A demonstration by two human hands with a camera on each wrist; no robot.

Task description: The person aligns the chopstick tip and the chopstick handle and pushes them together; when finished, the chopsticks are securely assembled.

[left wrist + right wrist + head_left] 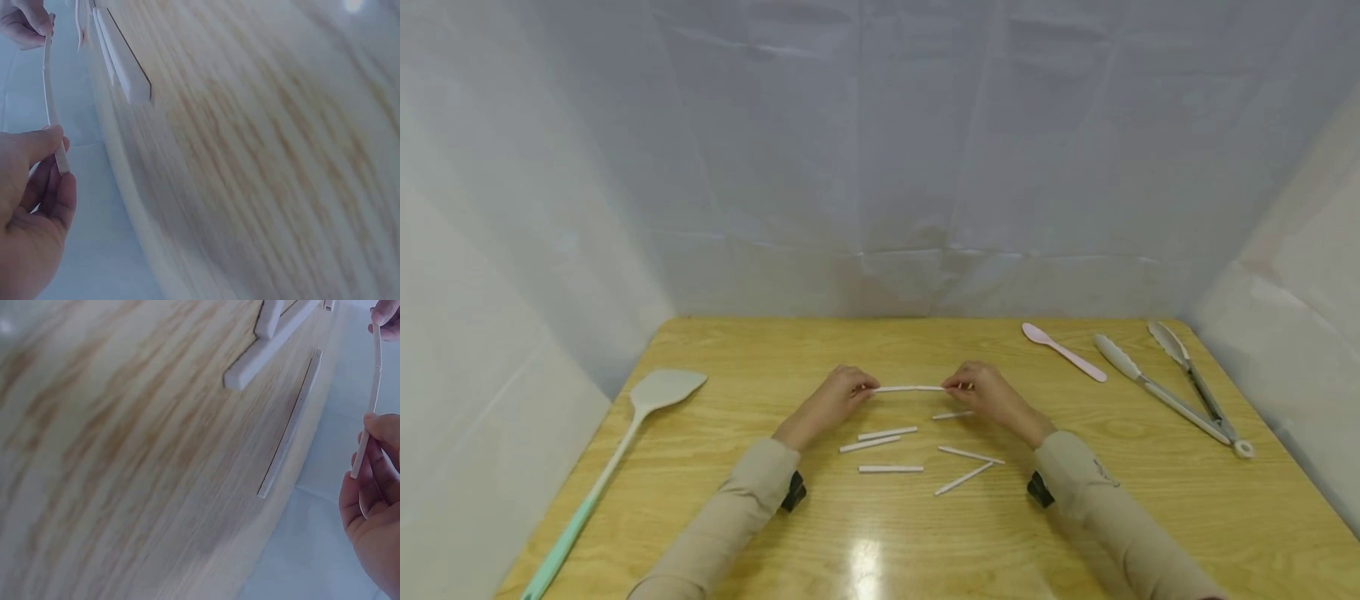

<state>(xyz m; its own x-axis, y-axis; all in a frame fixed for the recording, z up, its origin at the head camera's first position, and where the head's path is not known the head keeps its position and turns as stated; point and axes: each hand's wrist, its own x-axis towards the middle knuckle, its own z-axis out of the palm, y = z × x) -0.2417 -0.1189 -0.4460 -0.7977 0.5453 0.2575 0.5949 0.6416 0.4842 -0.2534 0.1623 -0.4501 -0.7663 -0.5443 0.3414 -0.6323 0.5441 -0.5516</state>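
My left hand (842, 393) and right hand (987, 395) pinch opposite ends of a thin white stick (910, 388), held level above the table. A slight kink shows near its middle; I cannot tell if it is one stick or two meeting end to end. In the left wrist view, the left thumb and fingers pinch the near end of the stick (47, 94). The right wrist view has the right thumb and fingers pinching the other end of the stick (373, 400). Another white stick (951, 415) lies just below the right hand.
Several similar sticks lie nearer on the wooden table (737, 350), including one stick (891, 469) at left and one stick (964, 479) at right. A green-handled spatula (625, 446) lies far left. A pink spoon (1063, 352) and tongs (1180, 408), spread apart, lie at right.
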